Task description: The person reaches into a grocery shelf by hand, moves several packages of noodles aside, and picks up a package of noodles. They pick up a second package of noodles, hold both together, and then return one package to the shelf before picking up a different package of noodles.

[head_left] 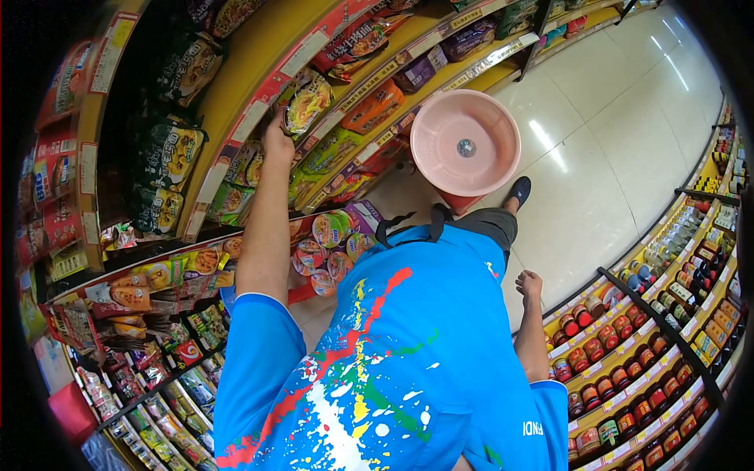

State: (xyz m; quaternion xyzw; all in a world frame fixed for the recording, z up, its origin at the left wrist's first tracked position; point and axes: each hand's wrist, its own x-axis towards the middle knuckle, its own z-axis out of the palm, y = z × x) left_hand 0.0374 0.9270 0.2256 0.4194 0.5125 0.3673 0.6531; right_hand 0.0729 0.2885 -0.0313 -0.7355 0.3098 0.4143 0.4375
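Observation:
At the edge of a shelf on the left, my left hand (278,141) is closed on the lower end of a shiny instant noodle packet (309,102) with a yellow noodle picture. Part of my fingers is hidden by the packet and the shelf edge. Just above it lies a red noodle packet (357,41), and an orange packet (374,107) sits on the shelf below. My right hand (529,284) hangs by my right side with its fingers curled in and nothing visible in them.
A pink plastic basin (465,143) stands ahead on a red stool (458,201). Cup noodles (331,228) are stacked low beside my left side. Shelves of jars and bottles (606,336) curve along the right. Glossy tiled floor (605,118) runs between the shelves.

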